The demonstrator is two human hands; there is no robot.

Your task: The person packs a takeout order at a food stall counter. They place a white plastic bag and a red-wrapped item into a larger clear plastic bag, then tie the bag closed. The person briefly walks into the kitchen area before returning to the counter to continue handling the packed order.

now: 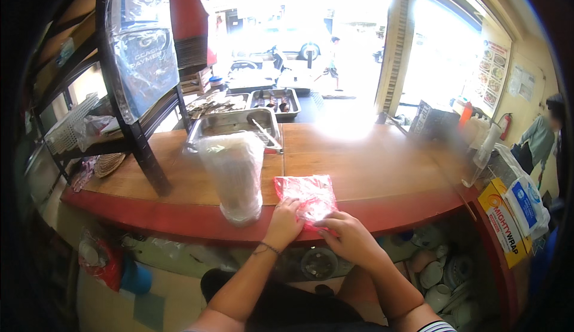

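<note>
A red and clear plastic packet (309, 190) lies at the near edge of the wooden counter, its glossy film catching the light. My left hand (286, 220) is on its near left corner, with the fingers over the film. The near right edge of the packet is between the thumb and fingers of my right hand (347, 233). What is inside the packet cannot be made out. Left of my hands, a tall stack of clear plastic cups (235, 179) in a plastic sleeve stands on the counter.
Behind the cups is a steel tray (237, 121) with a ladle (264, 132); more food trays (276, 103) stand beyond. A dark shelf frame (139, 152) rises at left. A yellow cling-wrap box (504, 224) is at right. Bowls (441, 282) sit below the counter. A person (536, 139) stands far right.
</note>
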